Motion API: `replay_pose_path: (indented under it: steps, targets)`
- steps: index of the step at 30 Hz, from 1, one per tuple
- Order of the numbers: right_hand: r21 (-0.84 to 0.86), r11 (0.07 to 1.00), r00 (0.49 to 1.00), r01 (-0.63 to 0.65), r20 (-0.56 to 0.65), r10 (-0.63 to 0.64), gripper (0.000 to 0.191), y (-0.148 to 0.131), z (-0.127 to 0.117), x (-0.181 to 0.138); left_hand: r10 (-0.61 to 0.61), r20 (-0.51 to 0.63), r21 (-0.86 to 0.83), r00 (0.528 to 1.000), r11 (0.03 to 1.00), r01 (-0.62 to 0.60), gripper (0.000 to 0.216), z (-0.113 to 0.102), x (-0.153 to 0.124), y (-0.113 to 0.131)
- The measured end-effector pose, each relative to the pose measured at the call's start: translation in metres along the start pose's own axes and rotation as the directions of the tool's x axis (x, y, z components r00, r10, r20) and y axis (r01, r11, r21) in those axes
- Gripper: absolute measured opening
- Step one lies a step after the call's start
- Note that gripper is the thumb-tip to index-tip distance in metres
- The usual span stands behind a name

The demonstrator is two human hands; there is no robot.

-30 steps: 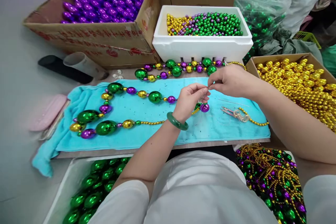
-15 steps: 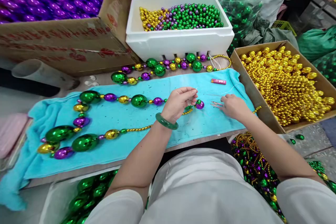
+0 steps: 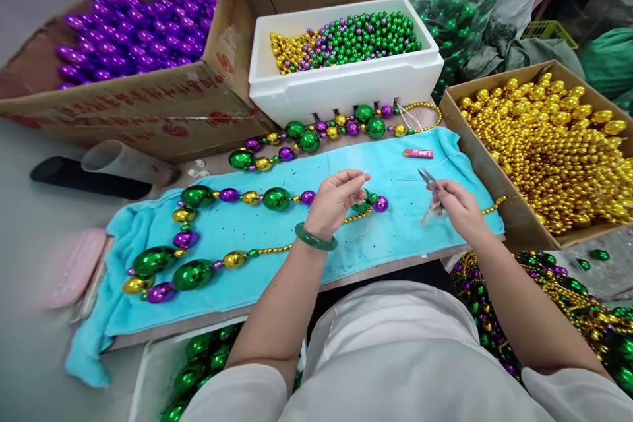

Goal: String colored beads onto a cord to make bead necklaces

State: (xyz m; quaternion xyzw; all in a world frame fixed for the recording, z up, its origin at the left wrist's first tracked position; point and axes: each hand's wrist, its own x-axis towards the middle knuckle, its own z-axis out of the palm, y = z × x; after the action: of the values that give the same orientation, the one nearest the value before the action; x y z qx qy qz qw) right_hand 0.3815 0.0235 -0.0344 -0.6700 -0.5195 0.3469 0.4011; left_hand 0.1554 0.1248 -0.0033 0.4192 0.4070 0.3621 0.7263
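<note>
Left hand had fingertips pinched on some thread over the blue towel, right hand kinda clamped round snips above it too.

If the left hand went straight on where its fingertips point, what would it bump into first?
From the left hand, probably the thin needle, or else the snips in the right hand; depth is unclear.

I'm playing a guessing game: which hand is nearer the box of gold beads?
Right. The right hand is over the towel, just left of the box; the left hand is over the towel too, farther left.
</note>
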Motion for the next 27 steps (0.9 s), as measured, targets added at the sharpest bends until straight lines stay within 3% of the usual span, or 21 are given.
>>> replay_pose_path:
  steps: [3, 6, 10, 14, 18, 27]
  targets:
    - [0.43, 0.875, 0.972, -0.223, 0.161, 0.169, 0.018, -0.021, 0.014, -0.012, 0.052, 0.034, 0.002, 0.998, 0.999, -0.052, 0.02, 0.001, 0.003, -0.006]
    - [0.583, 0.747, 0.937, -0.32, 0.309, 0.161, 0.022, -0.033, 0.032, -0.017, 0.148, 0.053, 0.065, 0.988, 0.986, -0.152, 0.015, 0.002, 0.007, -0.012]
    - [0.638, 0.686, 0.926, -0.349, 0.347, 0.149, 0.033, -0.037, 0.049, -0.013, 0.261, 0.111, 0.051, 0.959, 0.962, -0.268, 0.011, 0.002, 0.009, -0.02]
    - [0.693, 0.62, 0.927, -0.368, 0.329, 0.182, 0.029, -0.041, 0.055, -0.009, 0.204, 0.209, -0.11, 0.956, 0.977, -0.184, 0.013, 0.004, 0.009, -0.024]
    - [0.718, 0.474, 0.86, -0.51, 0.434, 0.269, 0.042, -0.046, 0.057, -0.008, 0.17, 0.271, -0.182, 0.947, 0.976, -0.123, 0.015, 0.007, 0.01, -0.028]
    - [0.802, 0.317, 0.859, -0.505, 0.432, 0.275, 0.032, -0.048, 0.057, -0.003, 0.15, 0.319, -0.09, 0.936, 0.988, -0.128, 0.017, 0.007, 0.006, -0.037]
